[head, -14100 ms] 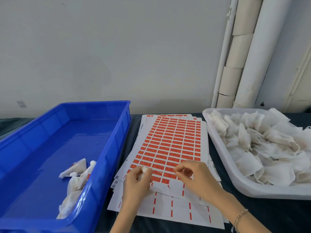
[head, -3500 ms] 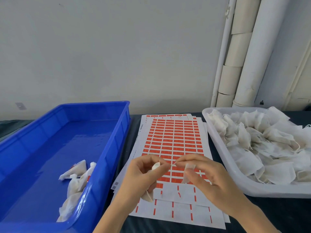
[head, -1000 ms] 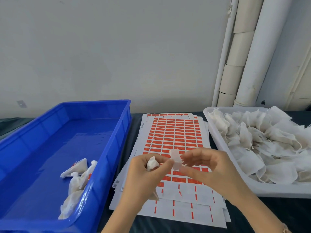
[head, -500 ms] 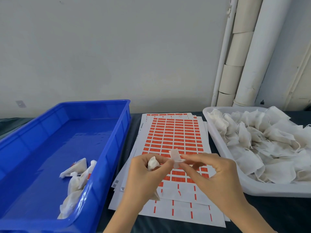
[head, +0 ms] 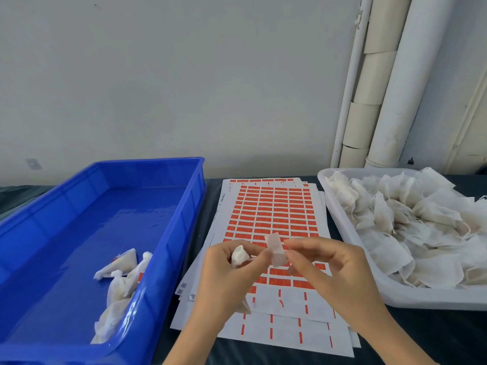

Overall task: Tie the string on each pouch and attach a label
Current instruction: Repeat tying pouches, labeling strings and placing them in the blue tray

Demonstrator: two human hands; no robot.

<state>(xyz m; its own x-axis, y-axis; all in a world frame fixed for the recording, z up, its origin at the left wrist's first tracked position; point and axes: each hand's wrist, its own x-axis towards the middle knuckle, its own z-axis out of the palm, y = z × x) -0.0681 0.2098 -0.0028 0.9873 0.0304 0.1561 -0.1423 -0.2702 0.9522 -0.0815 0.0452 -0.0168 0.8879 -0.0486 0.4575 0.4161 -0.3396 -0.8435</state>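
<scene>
My left hand [head: 232,275] grips a small white pouch [head: 239,256], whose gathered top pokes out above the fingers and whose lower corner shows below the palm. Just to its right, my right hand [head: 326,267] pinches a pale, folded label [head: 275,250] that stands upright between the two hands, touching the left fingertips. The string is too thin to make out. Both hands hover above a stack of red label sheets [head: 271,214]; the sheets' near rows are peeled bare.
A blue bin [head: 184,206] on the left holds a few finished pouches [head: 118,277] in its near corner. A white tray [head: 342,227] on the right is heaped with several loose pouches [head: 411,222]. Pipes run up the wall at back right. The table is dark.
The hands have stayed nearly in place over the last second. The right hand's fingertips have closed in a little on the label beside the pouch top.
</scene>
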